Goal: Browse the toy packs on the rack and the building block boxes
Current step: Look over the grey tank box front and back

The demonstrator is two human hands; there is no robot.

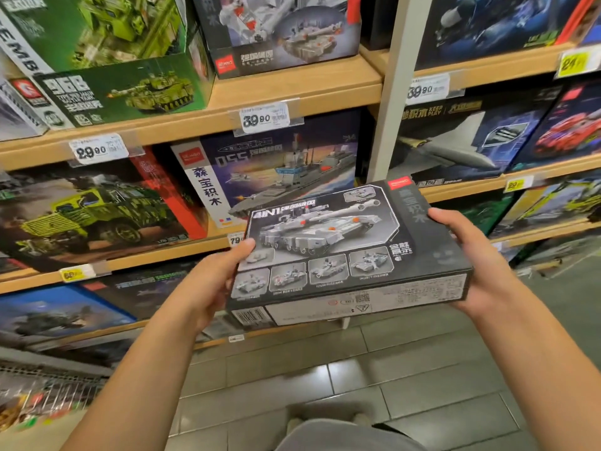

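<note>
Head view: both hands, left hand (208, 281) and right hand (471, 255), grip a grey tank block box (341, 252) by its ends before the shelves (292, 92); fingers only edge-hold, so tilting could drop it.

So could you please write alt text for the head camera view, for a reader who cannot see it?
Two hands, left and right, hold a dark grey box picturing a grey tank, one at each end, tilted toward the camera. Behind it, wooden shelves carry building block boxes with white price tags; grey tiled floor lies below.
</note>
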